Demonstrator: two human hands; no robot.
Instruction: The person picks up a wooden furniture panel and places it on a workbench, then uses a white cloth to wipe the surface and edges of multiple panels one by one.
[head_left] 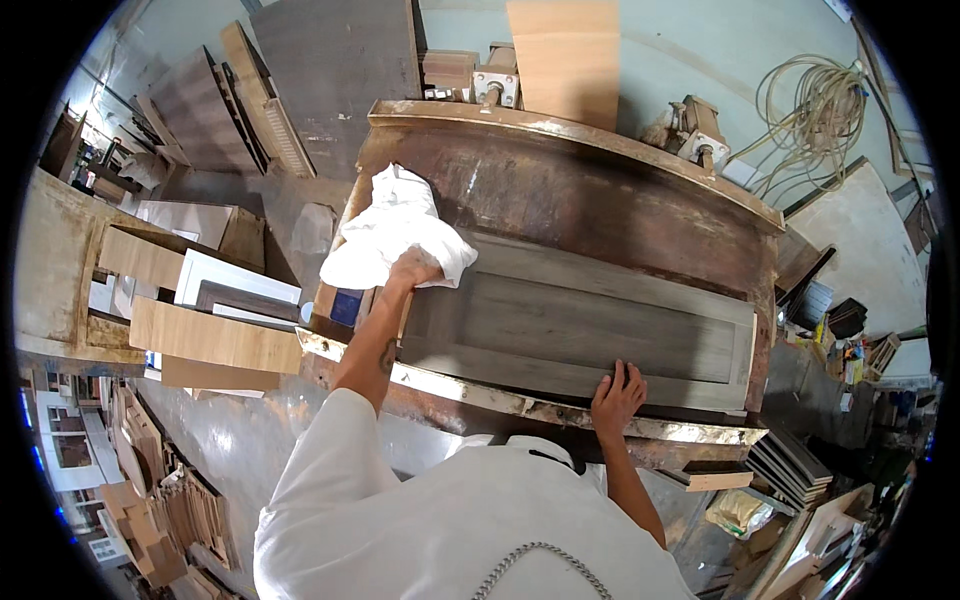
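A grey wood-grain cabinet door [590, 318] with a recessed centre panel lies flat on the brown, stained workbench [560, 185]. At its left end my left hand [416, 267] grips a bunched white cloth [392, 225]; the cloth's folds hide most of my fingers. Part of the cloth spreads over the door's left end and the bench's left edge. My right hand [618, 396] rests with fingers spread on the door's near edge, toward its right half, and holds nothing. A small dark blue item [346, 307] lies near the bench's left edge, below the cloth.
A raised rail [560, 128] runs along the bench's far side, with two clamp cylinders [496, 85] behind it. Boards [215, 338] are stacked at the left. Large panels [335, 75] lean against the wall. Coiled hose [815, 115] hangs far right; dark boards [790, 470] lie near right.
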